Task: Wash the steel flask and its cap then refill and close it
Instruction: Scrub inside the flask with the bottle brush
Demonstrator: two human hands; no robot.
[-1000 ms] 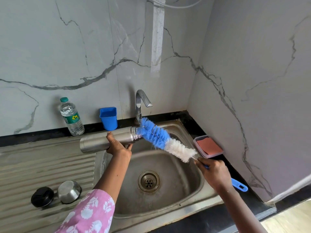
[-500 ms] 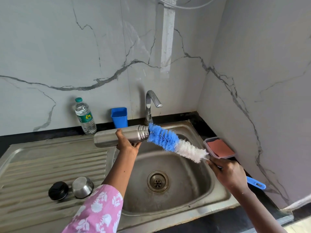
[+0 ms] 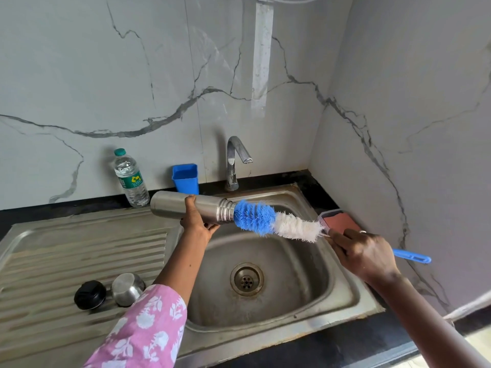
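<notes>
flask: cylindrical brushed-steel flask point(image 3: 174, 205) horizontal over back-left rim of stainless sink point(image 3: 313, 282) | your left hand point(image 3: 196, 227) wrapped round mid-body, right hand point(image 3: 364, 251) gripping blue-and-white bristle bottle brush point(image 3: 273, 220) | handling: rigid, probably slick wet — hold mid-body, off the threads

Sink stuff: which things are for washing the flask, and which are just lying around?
For the job: flask, held by the left hand; brush, held by the right hand; black cap and steel lid on the drainboard; tap; sink.
Lying about for now: water bottle, blue cup, tray with a pink pad.
</notes>
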